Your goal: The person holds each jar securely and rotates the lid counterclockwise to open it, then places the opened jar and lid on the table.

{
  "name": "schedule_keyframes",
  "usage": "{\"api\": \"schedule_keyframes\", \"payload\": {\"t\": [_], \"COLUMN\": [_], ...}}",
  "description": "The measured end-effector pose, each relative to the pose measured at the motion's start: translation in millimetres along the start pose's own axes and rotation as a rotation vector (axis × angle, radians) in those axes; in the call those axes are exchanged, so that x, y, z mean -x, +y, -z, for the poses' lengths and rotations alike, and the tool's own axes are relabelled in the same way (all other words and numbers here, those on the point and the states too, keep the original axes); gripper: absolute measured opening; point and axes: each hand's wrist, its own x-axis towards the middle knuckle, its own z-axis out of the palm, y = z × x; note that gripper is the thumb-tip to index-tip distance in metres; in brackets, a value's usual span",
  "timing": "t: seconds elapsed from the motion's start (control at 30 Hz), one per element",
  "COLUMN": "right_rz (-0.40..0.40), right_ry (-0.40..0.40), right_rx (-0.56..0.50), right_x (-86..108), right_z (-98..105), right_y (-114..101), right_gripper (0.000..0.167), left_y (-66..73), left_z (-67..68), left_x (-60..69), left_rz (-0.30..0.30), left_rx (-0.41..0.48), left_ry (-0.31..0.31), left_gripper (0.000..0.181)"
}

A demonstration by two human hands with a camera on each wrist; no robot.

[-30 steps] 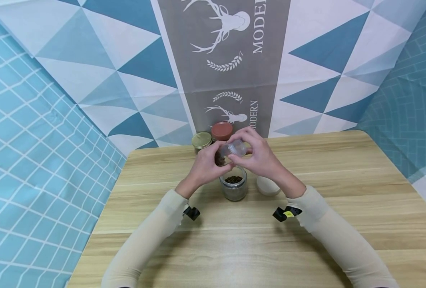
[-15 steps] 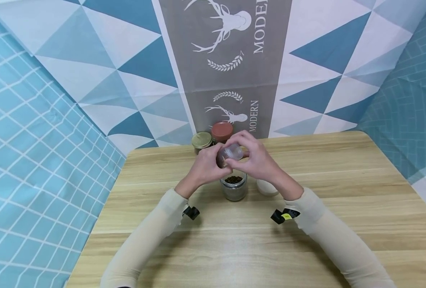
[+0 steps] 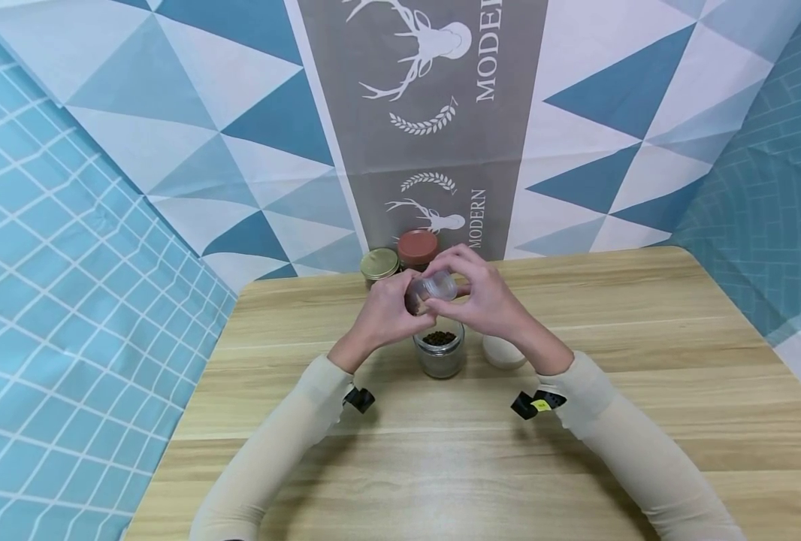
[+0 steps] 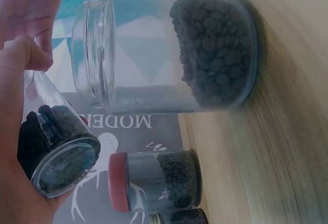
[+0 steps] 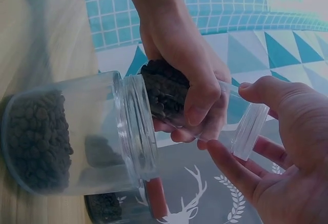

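My left hand grips a small clear container part-filled with dark pieces, tilted above an open glass jar. On the container's mouth sits a clear cap; my right hand holds it between thumb and fingers. Whether the cap is tight or loose, I cannot tell. The wide glass jar stands upright on the table just below both hands, lidless, with dark brown pellets in its lower part. Fingers partly hide the small container in the head view.
Behind the hands stand a jar with a red lid and one with a gold-coloured lid, both with dark contents. A white round lid lies right of the open jar. Patterned cloth hangs at the table's back edge.
Over the last second my right hand and the cap have shifted slightly left and down, closer to my left hand. The wide jar has stayed put.
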Motion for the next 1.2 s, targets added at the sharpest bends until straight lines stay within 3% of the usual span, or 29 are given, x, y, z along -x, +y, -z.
{"api": "schedule_keyframes", "payload": {"t": [0.17,0.3,0.43,0.6,0.77,0.93,1.2], "right_rz": [-0.013,-0.089,-0.159,-0.192,-0.166,-0.135,-0.114], "right_ry": [-0.015,-0.002,0.015,0.005,-0.022,-0.023,-0.026], "right_rx": [0.013,0.003,0.005,0.002,0.032,0.083,0.086], "right_x": [-0.7,0.7,2.5,2.5,1.9,1.7,1.8], "right_z": [6.2,14.8,20.9,21.4,18.1,16.8,17.3], "right_y": [-3.0,-3.3,-4.8,-7.8,-12.0,-15.7,-16.3], "right_gripper": [0.049,0.061,0.062,0.059,0.046,0.029,0.027], "left_y": [-0.8,-3.2,-3.5,1.1,9.1,14.9,15.7], "left_z": [0.8,1.5,2.3,1.8,0.7,-0.2,-1.3], "left_x": [1.1,5.8,9.5,10.2,9.9,9.3,8.9], "left_rz": [-0.004,0.011,-0.011,-0.075,-0.101,-0.099,-0.076], "left_rx": [0.014,-0.007,-0.058,-0.144,-0.206,-0.191,-0.159], "left_ry": [0.001,0.026,0.079,0.131,0.139,0.130,0.121], "left_gripper": [0.050,0.051,0.055,0.053,0.050,0.049,0.049]}}
